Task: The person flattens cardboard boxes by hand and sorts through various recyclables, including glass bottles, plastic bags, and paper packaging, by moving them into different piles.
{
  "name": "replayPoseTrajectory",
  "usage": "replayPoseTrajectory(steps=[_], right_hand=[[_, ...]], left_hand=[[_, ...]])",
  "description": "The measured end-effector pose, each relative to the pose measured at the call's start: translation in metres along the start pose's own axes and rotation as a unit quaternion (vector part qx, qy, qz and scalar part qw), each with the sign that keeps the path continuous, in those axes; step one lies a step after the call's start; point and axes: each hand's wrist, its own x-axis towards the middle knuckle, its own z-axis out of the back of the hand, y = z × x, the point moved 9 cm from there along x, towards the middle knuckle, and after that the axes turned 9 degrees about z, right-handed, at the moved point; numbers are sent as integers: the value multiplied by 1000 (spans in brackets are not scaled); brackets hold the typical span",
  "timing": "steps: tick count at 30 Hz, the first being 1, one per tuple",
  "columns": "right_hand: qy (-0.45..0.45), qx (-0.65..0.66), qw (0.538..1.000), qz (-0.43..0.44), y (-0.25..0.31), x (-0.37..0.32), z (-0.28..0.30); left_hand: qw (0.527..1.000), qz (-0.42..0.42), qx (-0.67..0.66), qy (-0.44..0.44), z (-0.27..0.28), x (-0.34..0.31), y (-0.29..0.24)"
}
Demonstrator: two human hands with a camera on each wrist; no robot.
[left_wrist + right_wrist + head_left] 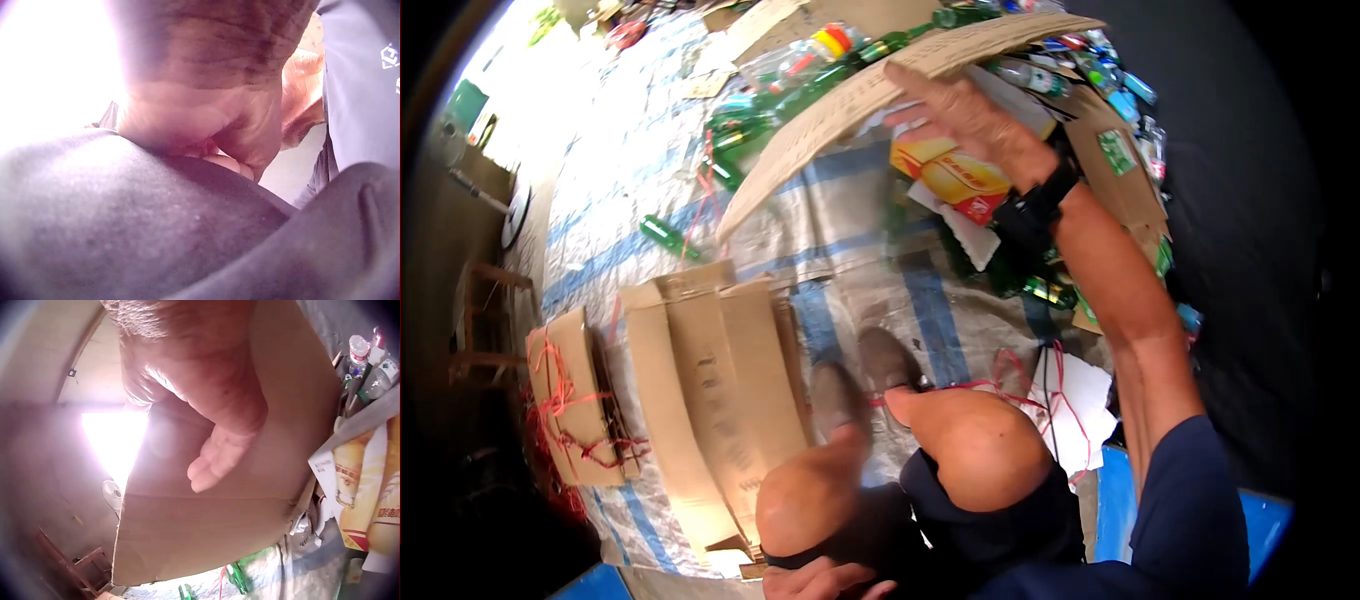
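Observation:
My right hand [975, 120] grips a large flat sheet of brown cardboard [815, 135] by its edge, thumb on one side and fingers on the other. The sheet stands tilted above the ground cover, bowed slightly along its length. In the right wrist view the curled fingers [215, 459] lie against its broad face. Just beyond that hand is a yellow and red printed carton [960, 175]. My left hand [825, 580] rests on the dark shorts at my left thigh, holding nothing; in the left wrist view its fingertips are partly hidden by the cloth.
Flattened cardboard [720, 400] lies left of my feet, beside a bundle tied with red string [575, 400]. Green bottles [735, 130] and plastic bottles [1125, 90] are heaped behind and right of the sheet. A striped woven tarp [840, 215] covers the ground. A wooden stool [485, 320] stands far left.

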Motion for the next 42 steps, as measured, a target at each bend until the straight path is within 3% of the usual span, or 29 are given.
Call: replayPoseTrajectory(steps=[3, 8, 10, 16, 17, 19, 21, 24, 26, 30, 32, 42], right_hand=[[-11, 52, 997, -47, -18, -43, 7], [-114, 145, 978, -101, -59, -120, 43], [-138, 90, 979, -123, -48, -161, 58], [-357, 121, 910, -176, -125, -294, 198], [-359, 122, 909, -174, -138, -308, 220], [-452, 212, 847, -184, -168, -346, 262], [-470, 239, 830, -181, -181, -361, 289], [-502, 278, 797, -189, -189, -362, 311], [-482, 257, 825, -144, -177, -342, 323], [-479, 236, 838, -117, -176, -309, 339], [-541, 262, 781, -166, -198, -313, 356], [-569, 241, 770, -156, -184, -291, 373]], left_hand=[[998, 53, 1, 17, -5, -5, 6], [999, 24, -24, -27, -5, -8, -7], [998, 47, -3, -47, -4, -14, -3], [996, 74, 1, -41, -6, -26, 4], [996, 72, 4, -50, -4, -25, 1], [994, 91, 7, -58, -3, -30, 6], [993, 96, 13, -62, -2, -30, 4], [992, 99, 21, -72, -1, -30, 5], [992, 97, 24, -79, -1, -29, 6], [991, 102, 46, -80, 1, -26, 2], [990, 106, 48, -79, 1, -25, 3], [991, 102, 42, -73, -2, -21, 3]])
